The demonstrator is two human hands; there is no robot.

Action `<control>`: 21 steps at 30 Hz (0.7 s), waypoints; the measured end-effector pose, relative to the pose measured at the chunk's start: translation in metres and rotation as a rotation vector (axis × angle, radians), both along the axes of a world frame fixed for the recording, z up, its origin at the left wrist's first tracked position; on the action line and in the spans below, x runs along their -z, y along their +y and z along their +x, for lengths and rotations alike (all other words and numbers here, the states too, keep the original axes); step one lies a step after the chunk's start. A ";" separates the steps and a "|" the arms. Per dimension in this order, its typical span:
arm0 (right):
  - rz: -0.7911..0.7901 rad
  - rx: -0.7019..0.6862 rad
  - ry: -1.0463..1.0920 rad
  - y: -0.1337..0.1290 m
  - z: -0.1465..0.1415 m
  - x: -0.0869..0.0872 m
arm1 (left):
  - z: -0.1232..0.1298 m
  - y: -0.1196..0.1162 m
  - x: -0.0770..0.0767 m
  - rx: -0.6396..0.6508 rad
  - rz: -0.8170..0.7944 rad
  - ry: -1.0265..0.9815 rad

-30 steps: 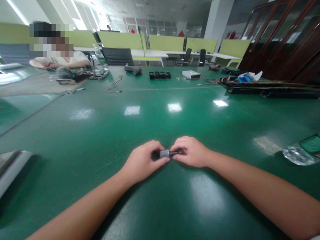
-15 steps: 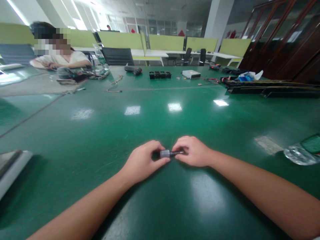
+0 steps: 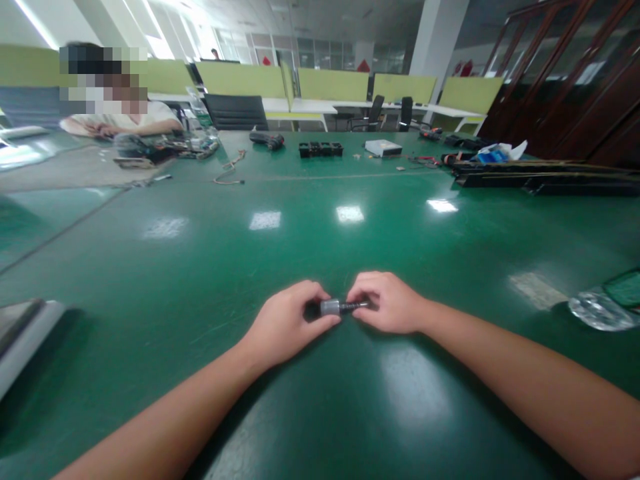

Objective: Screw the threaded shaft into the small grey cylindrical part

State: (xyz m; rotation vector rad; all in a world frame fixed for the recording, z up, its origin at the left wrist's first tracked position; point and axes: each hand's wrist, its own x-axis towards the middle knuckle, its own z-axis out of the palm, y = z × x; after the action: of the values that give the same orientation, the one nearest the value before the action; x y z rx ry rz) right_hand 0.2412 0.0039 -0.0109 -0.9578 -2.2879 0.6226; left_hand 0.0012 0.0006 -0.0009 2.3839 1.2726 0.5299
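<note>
A small cylinder [image 3: 331, 307], grey with a dark left part, lies level just above or on the green table [image 3: 310, 247]. My left hand [image 3: 293, 320] has its thumb and fingers closed round the cylinder's left part. A thin dark threaded or ribbed shaft [image 3: 351, 306] sticks out of the cylinder to the right. My right hand [image 3: 387, 303] pinches the far end of that shaft between thumb and fingers. The two hands are close together, with the shaft bridging the small gap.
A clear plastic object [image 3: 600, 310] lies at the right edge, a grey-white panel [image 3: 33, 340] at the left edge. Along the far side are a black block [image 3: 321, 150], a white box [image 3: 383, 148], a cable [image 3: 229, 175] and long black rails [image 3: 545, 177]. A person [image 3: 150, 120] sits at the far left.
My right hand's fingertips have shifted slightly to the right along the shaft, showing a little more of it. My left hand looks the same.
</note>
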 end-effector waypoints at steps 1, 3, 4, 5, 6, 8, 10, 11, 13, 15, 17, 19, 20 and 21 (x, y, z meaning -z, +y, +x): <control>0.001 0.003 -0.006 0.000 0.000 0.000 | 0.000 0.000 0.000 0.001 0.002 0.001; 0.000 0.010 -0.017 0.000 0.000 0.001 | 0.000 0.000 0.000 0.004 0.007 -0.002; -0.002 0.014 -0.019 0.000 -0.001 0.001 | 0.000 0.000 0.000 0.004 0.008 -0.004; -0.004 0.016 -0.018 0.000 -0.001 0.001 | 0.000 0.000 0.000 0.003 0.009 -0.005; -0.004 0.018 -0.016 0.000 -0.001 0.002 | 0.000 -0.001 0.000 0.003 0.009 -0.005; -0.003 0.020 -0.009 0.000 -0.001 0.002 | -0.001 -0.001 0.000 0.000 0.010 -0.003; -0.001 0.020 -0.008 0.000 0.000 0.003 | 0.000 -0.001 -0.001 -0.002 0.009 -0.001; 0.000 0.019 -0.007 0.000 0.000 0.003 | 0.000 -0.001 -0.001 -0.002 0.007 0.000; 0.001 0.019 -0.006 0.001 0.001 0.003 | 0.000 -0.001 -0.002 -0.002 0.002 0.002; 0.008 0.020 -0.008 0.001 0.002 0.004 | 0.000 -0.001 -0.002 0.000 -0.001 0.001; 0.019 0.023 -0.016 0.001 0.003 0.005 | -0.001 -0.001 -0.002 0.002 -0.002 -0.003; 0.026 0.028 -0.021 0.001 0.003 0.005 | -0.001 -0.001 -0.001 0.002 -0.002 -0.010; 0.027 0.029 -0.023 0.001 0.004 0.005 | -0.001 -0.001 -0.001 0.002 -0.001 -0.013; 0.027 0.029 -0.024 0.001 0.004 0.004 | -0.001 -0.001 -0.001 0.001 0.000 -0.015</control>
State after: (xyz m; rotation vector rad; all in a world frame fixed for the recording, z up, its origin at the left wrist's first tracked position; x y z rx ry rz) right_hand 0.2451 0.0047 -0.0153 -0.9887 -2.2938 0.5700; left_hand -0.0002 -0.0005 -0.0002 2.3759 1.2646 0.5467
